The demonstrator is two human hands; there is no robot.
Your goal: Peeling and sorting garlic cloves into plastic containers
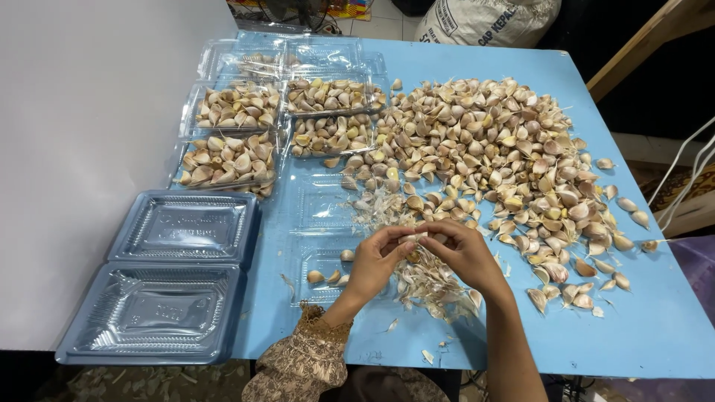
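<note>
Hands: as I peer down, my left hand (376, 260) and right hand (458, 249) pinch one garlic clove (412, 238) together.
Clamshell trays: four filled trays (232, 160) hold cloves; nearest clear tray (322, 275) holds three.
Bench: blue bench (655, 327) carries the loose clove pile (491, 149).

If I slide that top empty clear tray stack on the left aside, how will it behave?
The empty clear tray stack looks thin-walled and see-through, so it is probably very light and flexes if pinched. Its flat base on the blue table suggests it slides, not tips. It touches a second stack, which may shift too.

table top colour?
Light blue table, clearest in the head view.
</note>
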